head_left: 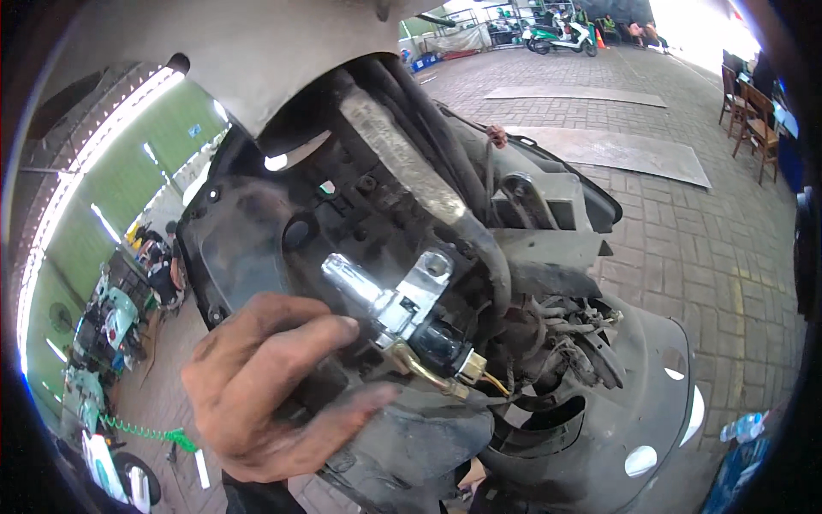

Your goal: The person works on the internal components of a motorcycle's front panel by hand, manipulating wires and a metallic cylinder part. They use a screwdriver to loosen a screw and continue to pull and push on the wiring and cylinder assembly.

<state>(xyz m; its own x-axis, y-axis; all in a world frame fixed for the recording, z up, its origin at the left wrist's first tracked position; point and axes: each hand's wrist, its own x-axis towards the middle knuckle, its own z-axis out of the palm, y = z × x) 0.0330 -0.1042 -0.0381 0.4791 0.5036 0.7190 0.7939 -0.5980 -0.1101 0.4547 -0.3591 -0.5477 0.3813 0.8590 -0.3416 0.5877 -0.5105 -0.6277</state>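
My left hand (274,385) comes in from the lower left. Its fingers are bent, and a gap lies between the fingertips and the thumb, with nothing seen in it. Just right of the fingertips is a silver metal fitting (398,313) with a cylindrical end and a holed bracket. A black plug-like body (441,347) joins its lower side, with yellow wires leaving it. Along it runs a brass-coloured pipe (419,368), close to my thumb. Whether a fingertip touches the fitting, I cannot tell. Behind is the stripped front of a scooter (257,231). My right hand is out of view.
A worn, taped steering tube (402,154) and black cables slant down the middle. Bundled wiring (574,334) hangs at right above a grey body panel (634,411). Flat metal plates (625,154) lie on the paving. Wooden chairs (758,128) and parked scooters (561,38) stand farther off.
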